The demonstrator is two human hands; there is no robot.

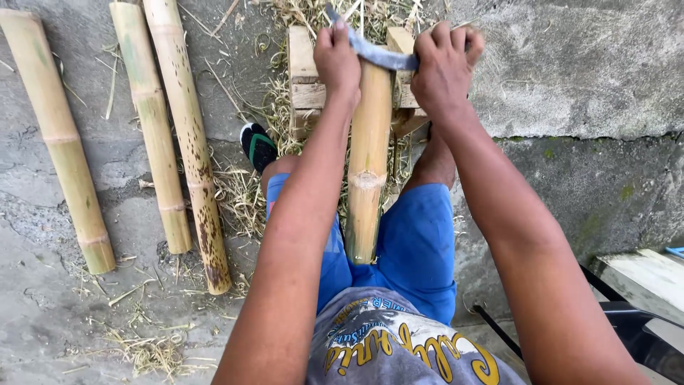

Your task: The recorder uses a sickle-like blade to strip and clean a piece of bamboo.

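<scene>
At top centre the blade [377,53] is gripped by left hand [337,60] and right hand [443,68] across the bamboo pole [368,157]; scraping judged barely begun; three poles [153,128] at upper left lie untouched.

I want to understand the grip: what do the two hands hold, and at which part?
Both hold one blade across the bamboo pole: left hand at one end, right hand at the other.

bare concrete right of wooden block [306,78], three bamboo poles [153,128] crowding left
</scene>
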